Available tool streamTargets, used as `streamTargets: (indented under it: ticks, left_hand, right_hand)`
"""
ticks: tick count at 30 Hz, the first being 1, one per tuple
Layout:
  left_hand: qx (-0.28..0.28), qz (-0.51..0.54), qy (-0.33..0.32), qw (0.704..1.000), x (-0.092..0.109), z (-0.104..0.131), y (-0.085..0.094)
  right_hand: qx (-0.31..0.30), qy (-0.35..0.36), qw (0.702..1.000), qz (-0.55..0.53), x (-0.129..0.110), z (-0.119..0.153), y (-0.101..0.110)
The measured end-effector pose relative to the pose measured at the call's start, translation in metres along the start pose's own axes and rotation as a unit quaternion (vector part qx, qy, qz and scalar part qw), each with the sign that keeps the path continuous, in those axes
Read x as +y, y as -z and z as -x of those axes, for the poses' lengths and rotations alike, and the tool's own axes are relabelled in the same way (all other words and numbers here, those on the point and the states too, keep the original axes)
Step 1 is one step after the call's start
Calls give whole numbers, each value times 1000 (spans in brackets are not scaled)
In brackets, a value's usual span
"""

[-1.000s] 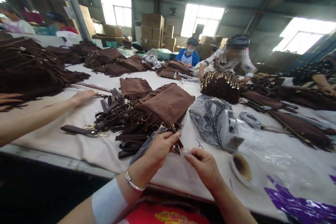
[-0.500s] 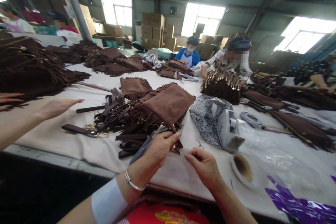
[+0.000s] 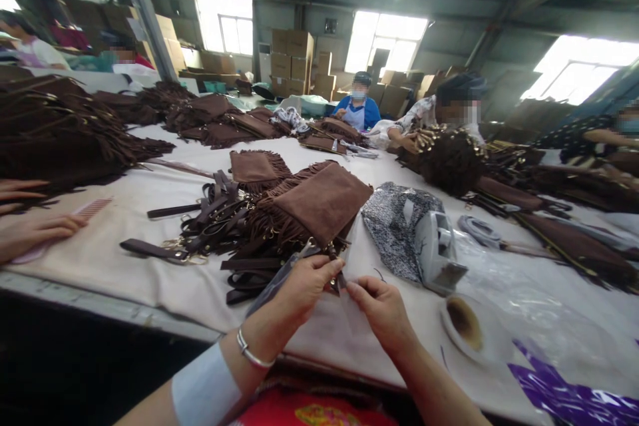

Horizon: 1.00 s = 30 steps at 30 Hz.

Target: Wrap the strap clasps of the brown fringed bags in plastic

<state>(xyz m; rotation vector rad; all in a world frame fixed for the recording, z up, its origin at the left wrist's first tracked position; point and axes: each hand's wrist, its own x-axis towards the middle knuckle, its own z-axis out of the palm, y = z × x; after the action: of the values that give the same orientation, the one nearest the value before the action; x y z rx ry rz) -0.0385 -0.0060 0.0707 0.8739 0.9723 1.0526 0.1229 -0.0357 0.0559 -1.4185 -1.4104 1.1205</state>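
Note:
A brown fringed pouch (image 3: pixel 322 203) lies on a heap of similar pouches and dark wrist straps (image 3: pixel 212 219). At its near corner, my left hand (image 3: pixel 304 286) is closed, thumb and fingers pinching a short dark strap beside metal hardware. My right hand (image 3: pixel 382 309) pinches a strip of clear film (image 3: pixel 350 313), which meets the strap between my hands. The film's exact wrap is too fine to make out. Under my left wrist, a greyish plastic piece (image 3: pixel 272 289) pokes out from the heap.
Right of my hands are a roll of clear film (image 3: pixel 464 326), a grey-white dispenser (image 3: pixel 442 253) on speckled fabric (image 3: pixel 394 226), and purple plastic (image 3: pixel 564 386). A co-worker's hand (image 3: pixel 42 233) rests at left with a pink striped piece. Another person handles fringed pouches (image 3: pixel 449 160) across the table.
My right hand has come slightly closer to my left, bringing the film against the strap. The co-worker's hand at left has drawn back; the person opposite has tilted the fringed bundle rightward.

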Motion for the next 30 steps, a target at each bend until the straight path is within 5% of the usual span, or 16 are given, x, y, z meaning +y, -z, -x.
streamTargets:
  ticks: [12, 24, 30]
  left_hand:
    - [26, 30, 72, 997, -9, 30, 14]
    - [67, -34, -1, 997, -17, 25, 17]
    - [112, -153, -87, 978, -16, 24, 19]
  right_hand:
    - [24, 17, 999, -24, -24, -20, -25]
    - [4, -11, 998, -55, -18, -14, -25]
    - [-14, -25, 998, -51, -10, -15, -24]
